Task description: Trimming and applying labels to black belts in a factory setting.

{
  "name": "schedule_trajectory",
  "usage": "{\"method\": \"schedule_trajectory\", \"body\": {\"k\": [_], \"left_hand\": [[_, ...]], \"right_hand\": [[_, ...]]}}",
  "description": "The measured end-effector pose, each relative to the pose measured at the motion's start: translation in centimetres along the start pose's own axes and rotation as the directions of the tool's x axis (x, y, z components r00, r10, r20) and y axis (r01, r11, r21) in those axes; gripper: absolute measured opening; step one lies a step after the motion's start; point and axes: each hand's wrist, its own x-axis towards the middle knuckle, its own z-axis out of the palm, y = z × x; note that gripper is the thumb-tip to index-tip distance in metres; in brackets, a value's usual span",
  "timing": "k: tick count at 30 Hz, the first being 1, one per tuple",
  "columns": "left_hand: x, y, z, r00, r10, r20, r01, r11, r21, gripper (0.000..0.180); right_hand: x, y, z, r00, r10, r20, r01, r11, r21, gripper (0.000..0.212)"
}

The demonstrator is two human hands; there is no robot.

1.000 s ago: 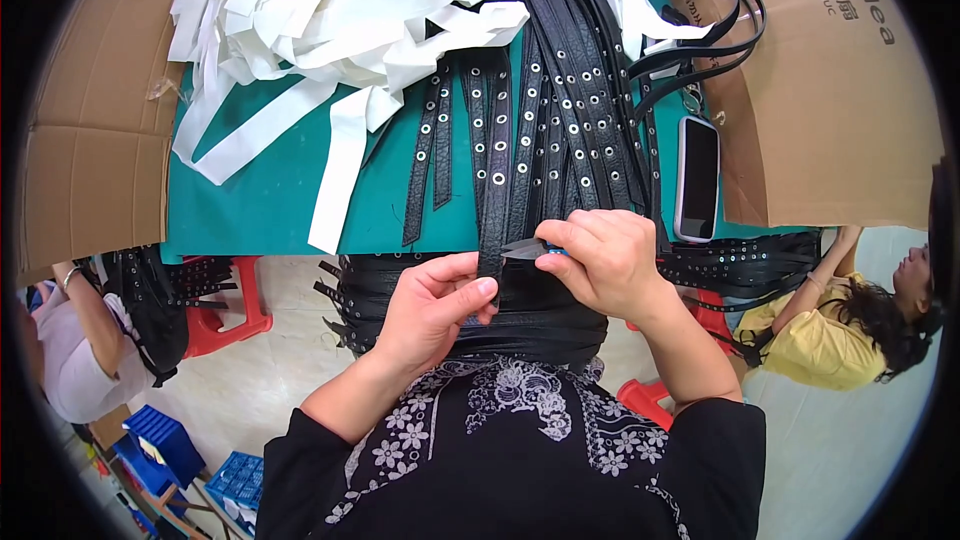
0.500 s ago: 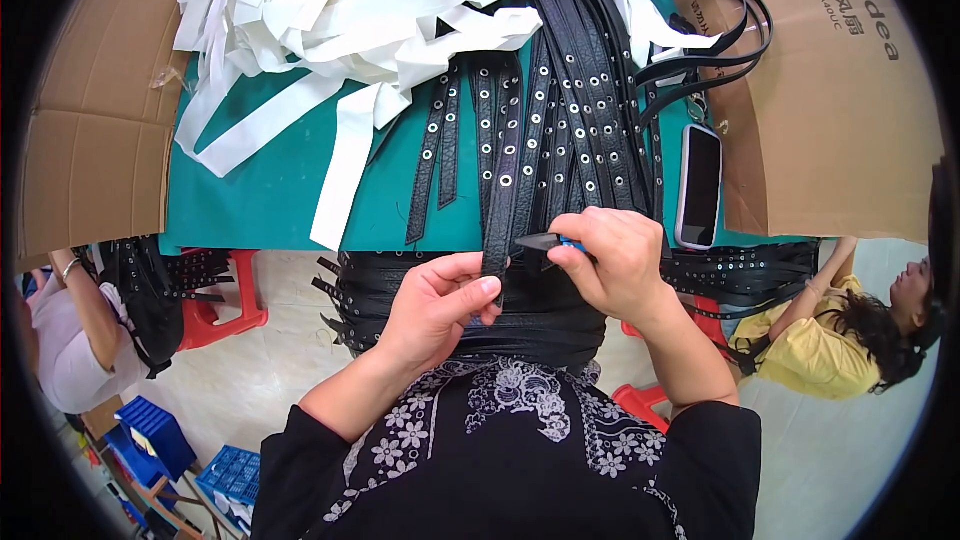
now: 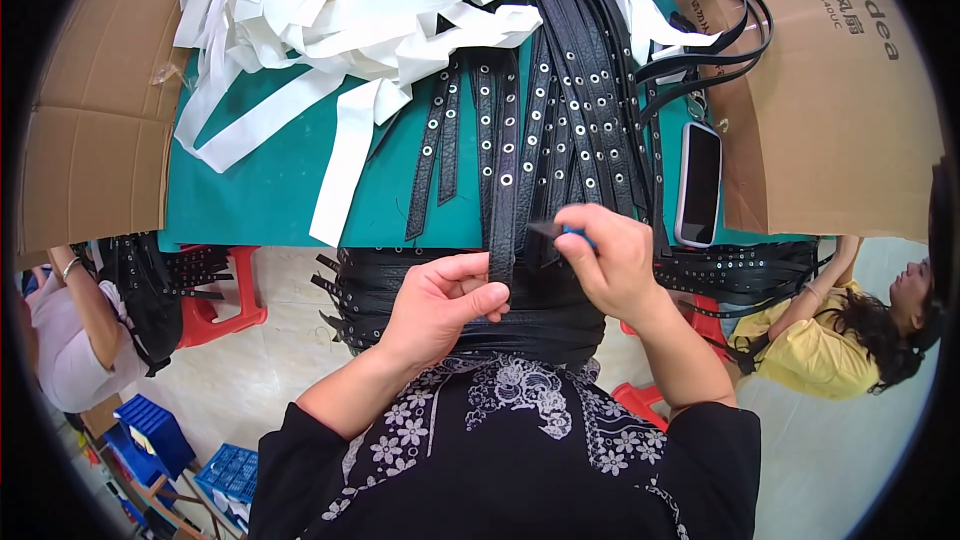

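Observation:
My left hand (image 3: 445, 305) pinches the lower end of a black leather-look strap (image 3: 503, 202) between thumb and fingers, just off the table's near edge. Metal eyelets run along the strap, and its tip is partly hidden by my fingers. In my right hand (image 3: 610, 260) is a pair of thread snips (image 3: 545, 229) with dark pointed blades and a blue handle, mostly covered by my fist. The blades point left toward the strap, a small gap away from it, and look slightly blurred. Many more eyeleted black straps (image 3: 590, 125) lie fanned out beyond my hands.
A heap of white strips (image 3: 350, 15) covers the far left of the green table (image 3: 270, 205). A phone (image 3: 699, 185) lies at the right, beside a cardboard box (image 3: 830, 120). More black straps (image 3: 375, 305) rest across my lap. People sit at both sides near red stools (image 3: 225, 305).
My right hand has drawn the snips slightly to the right, away from the strap. The strap end in my left hand has shifted a little to the right.

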Motion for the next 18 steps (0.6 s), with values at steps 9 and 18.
{"method": "schedule_trajectory", "body": {"k": [9,18], "left_hand": [[-0.5,-0.1,-0.5,0.993,-0.100,0.069,0.110,0.982,-0.154,0.036],[-0.5,-0.8,-1.7,0.933,-0.198,0.302,0.332,0.799,-0.502,0.032]], "right_hand": [[0.0,-1.2,2.3,0.829,0.501,0.248,-0.519,0.527,0.673,0.018],[0.9,-1.7,4.1,0.679,0.556,0.479,-0.640,0.128,0.758,0.016]]}}
